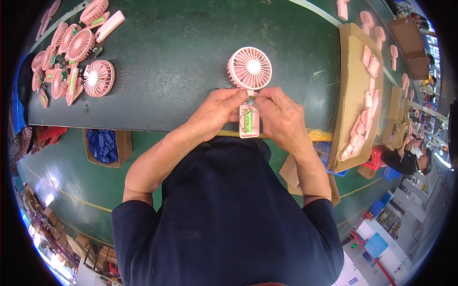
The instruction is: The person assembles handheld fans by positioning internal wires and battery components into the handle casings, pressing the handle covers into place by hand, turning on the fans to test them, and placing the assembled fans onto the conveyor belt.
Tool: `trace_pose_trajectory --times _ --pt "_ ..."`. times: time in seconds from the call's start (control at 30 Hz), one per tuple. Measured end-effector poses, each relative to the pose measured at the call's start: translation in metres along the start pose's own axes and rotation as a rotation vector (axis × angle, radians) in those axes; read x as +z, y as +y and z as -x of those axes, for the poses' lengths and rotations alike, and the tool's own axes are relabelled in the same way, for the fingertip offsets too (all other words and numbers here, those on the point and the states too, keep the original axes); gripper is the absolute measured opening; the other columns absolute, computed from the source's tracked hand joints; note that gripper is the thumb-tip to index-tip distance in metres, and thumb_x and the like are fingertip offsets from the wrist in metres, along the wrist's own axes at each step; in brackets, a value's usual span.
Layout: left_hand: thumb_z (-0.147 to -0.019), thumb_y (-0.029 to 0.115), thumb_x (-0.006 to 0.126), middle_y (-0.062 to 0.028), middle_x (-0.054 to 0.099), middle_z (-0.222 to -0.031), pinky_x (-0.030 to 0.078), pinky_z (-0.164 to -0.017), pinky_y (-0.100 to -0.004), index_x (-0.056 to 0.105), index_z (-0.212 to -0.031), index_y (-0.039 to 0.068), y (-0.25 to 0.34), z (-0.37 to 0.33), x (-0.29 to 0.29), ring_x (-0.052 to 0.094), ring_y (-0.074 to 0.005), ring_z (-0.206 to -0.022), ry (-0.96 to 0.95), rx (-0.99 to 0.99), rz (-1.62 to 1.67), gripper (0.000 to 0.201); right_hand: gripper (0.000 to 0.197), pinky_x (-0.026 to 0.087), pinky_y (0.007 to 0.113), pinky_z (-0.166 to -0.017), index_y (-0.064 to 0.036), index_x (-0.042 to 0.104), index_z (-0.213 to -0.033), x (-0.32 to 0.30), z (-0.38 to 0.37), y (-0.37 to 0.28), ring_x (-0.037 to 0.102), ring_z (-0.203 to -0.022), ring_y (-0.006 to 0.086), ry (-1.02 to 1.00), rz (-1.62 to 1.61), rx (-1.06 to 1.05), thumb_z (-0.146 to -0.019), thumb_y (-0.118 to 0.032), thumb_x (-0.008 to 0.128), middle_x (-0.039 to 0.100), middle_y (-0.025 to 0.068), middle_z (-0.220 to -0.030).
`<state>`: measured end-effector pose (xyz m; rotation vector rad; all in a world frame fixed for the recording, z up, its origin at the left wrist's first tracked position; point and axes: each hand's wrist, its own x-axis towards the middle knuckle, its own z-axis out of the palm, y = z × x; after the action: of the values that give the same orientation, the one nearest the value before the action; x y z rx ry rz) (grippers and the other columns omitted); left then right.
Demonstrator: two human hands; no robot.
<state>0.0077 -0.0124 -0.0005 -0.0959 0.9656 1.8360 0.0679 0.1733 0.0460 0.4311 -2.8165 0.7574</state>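
Nearest us, at the front edge of the counter (pixel 167 71), the open handle (pixel 242 132) of the pink handheld fan (pixel 251 92) points toward our body, its green battery cell (pixel 248 121) and thin wires bare inside the shell. Just beyond, our left hand (pixel 214 110) pinches the neck from its left side with the thumb on top; our right hand (pixel 283 117) pinches at the right side, next to the small circuit board (pixel 251 100), though we cannot tell whether its fingertips grip board, wire or shell. We judge it best to let the left hand steady the fan while the right makes only small, light movements, so the board does not bend. We would lay the wires flat, clear of the shell's rim, and avoid tugging where they join. Farther off, the round fan head (pixel 253 67) faces up; its weight could twist the neck, so we would support it level. To the right stands a cardboard tray (pixel 348 95) of pink shells (pixel 358 131); at far left, fan parts (pixel 78 45) lie heaped.
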Motion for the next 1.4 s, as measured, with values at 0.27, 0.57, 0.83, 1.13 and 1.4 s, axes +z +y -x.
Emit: trace_pose_trajectory --times 0.27,0.57,0.83,1.13,1.4 --pt "-0.109 0.027 0.054 -0.0054 0.067 -0.108 0.058 -0.087 -0.0331 0.064 -0.122 -0.003 -0.002 -0.002 -0.002 0.066 -0.012 -0.098 0.032 -0.013 -0.106 0.034 0.015 0.058 0.036 -0.062 0.0001 0.068 -0.092 0.011 0.0 0.009 0.069 -0.075 0.0247 -0.009 -0.009 -0.054 -0.079 -0.001 0.074 0.064 0.0082 -0.099" --pt "-0.109 0.025 0.053 -0.0068 0.07 -0.109 0.06 -0.079 -0.031 0.065 -0.12 -0.001 -0.005 -0.003 0.002 0.069 -0.0128 -0.091 0.069 0.05 -0.026 0.03 0.027 0.058 0.029 -0.067 0.0064 0.068 -0.116 0.014 0.015 0.011 0.07 -0.085 0.0171 0.079 -0.66 0.444 -0.091 -0.001 0.073 0.066 0.014 -0.111" --pt "-0.108 0.023 0.055 -0.0053 0.069 -0.11 0.059 -0.083 -0.0321 0.064 -0.123 0.0 -0.011 -0.005 0.002 0.067 -0.0122 -0.097 0.072 0.1 -0.069 0.029 0.026 0.057 0.035 -0.066 0.0024 0.068 -0.112 0.022 0.007 -0.007 0.07 -0.077 0.0226 0.039 -0.537 0.607 -0.087 -0.004 0.069 0.068 0.0151 -0.099" --pt "-0.109 0.022 0.054 -0.0057 0.068 -0.113 0.059 -0.089 -0.0336 0.063 -0.124 -0.002 -0.012 -0.004 0.006 0.066 -0.013 -0.102 0.041 0.139 -0.069 0.03 0.023 0.055 0.042 -0.062 -0.0005 0.07 -0.105 0.032 0.006 -0.011 0.068 -0.069 0.0339 0.136 -0.135 0.435 -0.083 -0.007 0.068 0.068 0.0169 -0.088" --pt "-0.109 0.02 0.054 -0.0056 0.068 -0.111 0.058 -0.089 -0.033 0.063 -0.124 -0.003 -0.011 -0.003 0.003 0.066 -0.013 -0.1 0.021 0.123 -0.084 0.029 0.025 0.057 0.038 -0.061 0.0003 0.071 -0.107 0.031 0.012 -0.005 0.07 -0.07 0.0286 0.197 -0.304 0.474 -0.082 -0.002 0.067 0.069 0.0166 -0.091"
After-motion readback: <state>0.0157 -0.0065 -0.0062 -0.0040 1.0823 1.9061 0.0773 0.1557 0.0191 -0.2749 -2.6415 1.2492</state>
